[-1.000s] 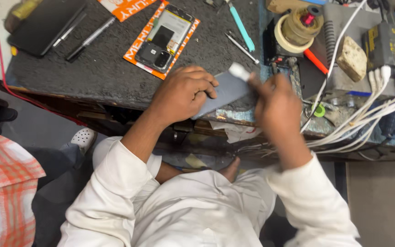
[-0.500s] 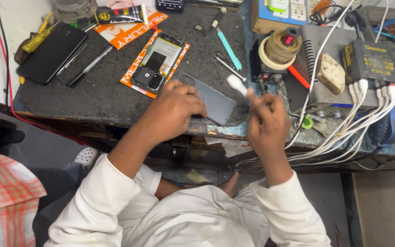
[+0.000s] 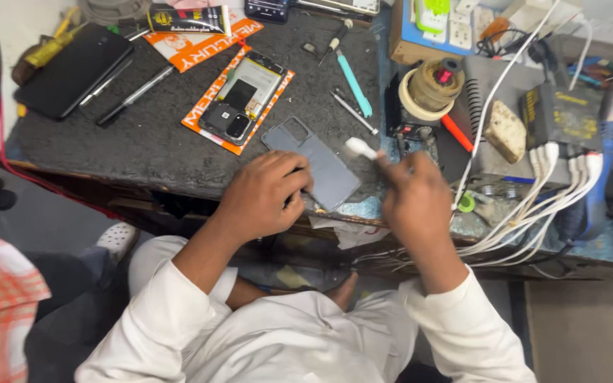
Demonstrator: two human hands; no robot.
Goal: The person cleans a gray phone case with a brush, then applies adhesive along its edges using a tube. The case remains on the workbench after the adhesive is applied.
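Note:
A grey phone back cover [image 3: 321, 163] lies flat near the front edge of the dark workbench [image 3: 157, 149]. My left hand [image 3: 264, 195] presses down on its near left corner and holds it in place. My right hand [image 3: 416, 202] grips a small white brush or swab [image 3: 360, 148], whose tip sits just above the cover's right edge. An opened phone body [image 3: 239, 99] with its inner parts showing rests on an orange card farther back.
A black phone [image 3: 72, 71], pens and tweezers [image 3: 133, 89] lie at the back left. A teal-handled tool [image 3: 352, 81], a tape roll [image 3: 431, 89], a black charger box [image 3: 562, 110] and a bundle of white cables [image 3: 533, 227] crowd the right side.
The back cover has come down from my hands onto the bench. My left hand now pins it there and my right hand has brought the white tool to its edge.

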